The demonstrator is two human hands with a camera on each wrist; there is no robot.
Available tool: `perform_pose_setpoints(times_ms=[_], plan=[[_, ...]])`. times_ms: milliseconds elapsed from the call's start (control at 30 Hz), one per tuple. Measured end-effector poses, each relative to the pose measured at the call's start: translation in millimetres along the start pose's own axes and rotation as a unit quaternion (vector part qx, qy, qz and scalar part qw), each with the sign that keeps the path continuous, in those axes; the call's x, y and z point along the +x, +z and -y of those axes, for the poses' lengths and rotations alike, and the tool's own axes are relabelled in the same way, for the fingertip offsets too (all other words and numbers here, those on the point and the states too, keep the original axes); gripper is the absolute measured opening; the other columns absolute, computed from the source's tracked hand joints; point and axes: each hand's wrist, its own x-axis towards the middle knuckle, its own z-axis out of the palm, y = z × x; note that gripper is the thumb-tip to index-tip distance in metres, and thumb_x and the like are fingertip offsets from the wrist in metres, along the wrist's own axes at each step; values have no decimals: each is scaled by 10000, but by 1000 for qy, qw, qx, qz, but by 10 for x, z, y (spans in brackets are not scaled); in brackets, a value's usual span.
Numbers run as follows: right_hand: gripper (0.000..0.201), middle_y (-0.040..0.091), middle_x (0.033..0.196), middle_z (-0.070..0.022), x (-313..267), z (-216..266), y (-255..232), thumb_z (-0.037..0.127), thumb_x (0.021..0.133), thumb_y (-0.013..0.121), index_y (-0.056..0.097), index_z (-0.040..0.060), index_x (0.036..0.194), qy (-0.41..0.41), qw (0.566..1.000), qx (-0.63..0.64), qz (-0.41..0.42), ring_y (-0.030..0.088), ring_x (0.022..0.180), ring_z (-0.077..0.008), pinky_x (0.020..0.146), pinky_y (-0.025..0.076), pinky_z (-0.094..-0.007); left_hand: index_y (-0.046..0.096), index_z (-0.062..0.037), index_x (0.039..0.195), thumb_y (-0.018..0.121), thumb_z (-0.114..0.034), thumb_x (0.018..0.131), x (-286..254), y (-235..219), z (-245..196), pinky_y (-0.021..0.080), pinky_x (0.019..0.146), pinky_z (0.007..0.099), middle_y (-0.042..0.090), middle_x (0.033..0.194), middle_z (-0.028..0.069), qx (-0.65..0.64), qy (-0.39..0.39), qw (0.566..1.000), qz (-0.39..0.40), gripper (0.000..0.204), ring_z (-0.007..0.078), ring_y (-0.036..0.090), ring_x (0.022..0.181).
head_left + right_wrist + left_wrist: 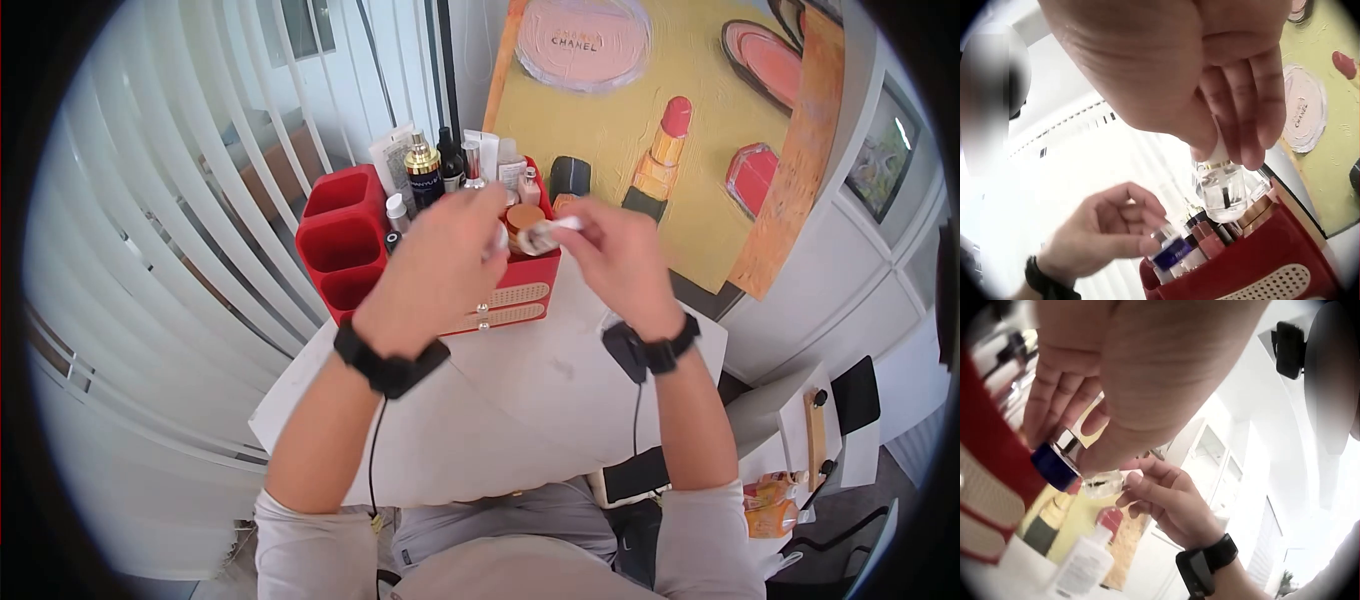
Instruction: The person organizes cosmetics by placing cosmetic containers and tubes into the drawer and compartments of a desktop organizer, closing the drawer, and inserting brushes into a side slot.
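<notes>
Left hand (1100,234) pinches a small blue-capped bottle (1171,252) — right hand (1210,75) grips a clear nail-polish bottle (1224,190) by its white cap. Both held just above the red organizer (345,245) — white table (480,420) below.

Right hand (1210,81) pinches clear bottle (1223,190) above red organizer (1272,269).

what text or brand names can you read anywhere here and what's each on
"CHANEL" on the painted pink compact in the yellow painting; it shows again in the right wrist view.
Print on the black gold-capped bottle in the red organizer: too small to read.
Label on the blue bottle in the left hand: blurred.
Label on the white bottle: blurred.
The clear bottle in the right hand shows no text.
</notes>
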Motion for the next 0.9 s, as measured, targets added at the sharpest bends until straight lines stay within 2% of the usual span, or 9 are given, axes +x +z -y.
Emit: perform_pose_setpoints(times_ms=[100, 200, 300, 500, 633, 733, 800, 833, 900], plan=[[198, 768, 861, -189, 226, 36, 230, 19, 897, 766, 727, -34, 1084, -45, 990, -92, 95, 761, 826, -354, 767, 603, -413, 565, 14, 1026, 719, -12, 890, 289, 10, 202, 557, 776, 469, 673, 930, 210, 36, 18, 999, 18, 207, 401, 691, 867], [78, 736, 911, -229, 266, -89, 373, 23, 861, 753, 714, -19, 914, -74, 983, -129, 111, 726, 829, -434, 754, 574, -500, 576, 31, 1036, 701, 22, 870, 422, 201, 362, 553, 819, 505, 691, 949, 233, 84, 45, 994, 57, 208, 446, 686, 903], [94, 737, 902, -218, 254, -157, 313, -14, 840, 733, 700, -20, 928, -117, 970, -162, 136, 733, 862, -415, 780, 579, -500, 600, 28, 1051, 691, 37, 851, 492, 318, 392, 545, 863, 531, 710, 975, 242, 74, 14, 990, 123, 220, 476, 676, 961], [238, 672, 910, -159, 292, -153, 105, -45, 836, 727, 691, 15, 1063, -125, 947, -220, 196, 681, 962, -387, 817, 571, -487, 650, -31, 1085, 694, 35, 821, 462, 534, 448, 482, 857, 515, 749, 966, 188, 224, 47, 966, 122, 275, 401, 696, 1000], [303, 667, 950, -150, 294, -121, 90, -58, 830, 728, 686, 20, 1120, -123, 945, -213, 214, 668, 981, -376, 832, 563, -488, 700, -57, 1127, 723, -38, 841, 463, 572, 467, 419, 991, 464, 773, 951, 131, 310, 42, 939, 140, 287, 309, 710, 1057], [357, 719, 1114, -179, 161, -66, -56, -55, 831, 718, 680, 40, 1174, -116, 961, -156, 198, 690, 1078, -382, 903, 557, -491, 689, -56, 1124, 720, -14, 827, 440, 598, 458, 412, 975, 452, 767, 961, 130, 321, 42, 937, 135, 302, 302, 696, 1072], [476, 690, 1236, -202, -21, -136, -230, -22, 828, 778, 661, 39, 1286, -108, 983, -130, 76, 671, 1184, -367, 985, 550, -452, 671, -51, 1119, 709, 16, 817, 391, 636, 467, 418, 944, 447, 760, 964, 132, 326, 37, 936, 129, 312, 305, 683, 1077], [476, 690, 1236, -202, -167, -183, -288, -22, 828, 778, 661, 39, 1286, -113, 982, -129, 80, 671, 1184, -367, 985, 550, -452, 676, -56, 1105, 719, 12, 810, 379, 675, 492, 415, 950, 439, 758, 957, 122, 333, 48, 936, 107, 306, 294, 680, 1078], [569, 668, 1317, -212, -531, -371, -325, 40, 819, 855, 649, 36, 1350, 65, 989, -105, -84, 649, 1262, -351, 1043, 532, -410, 682, -61, 1091, 730, 8, 803, 384, 677, 499, 412, 955, 431, 757, 951, 112, 343, 55, 934, 82, 300, 283, 676, 1079]])
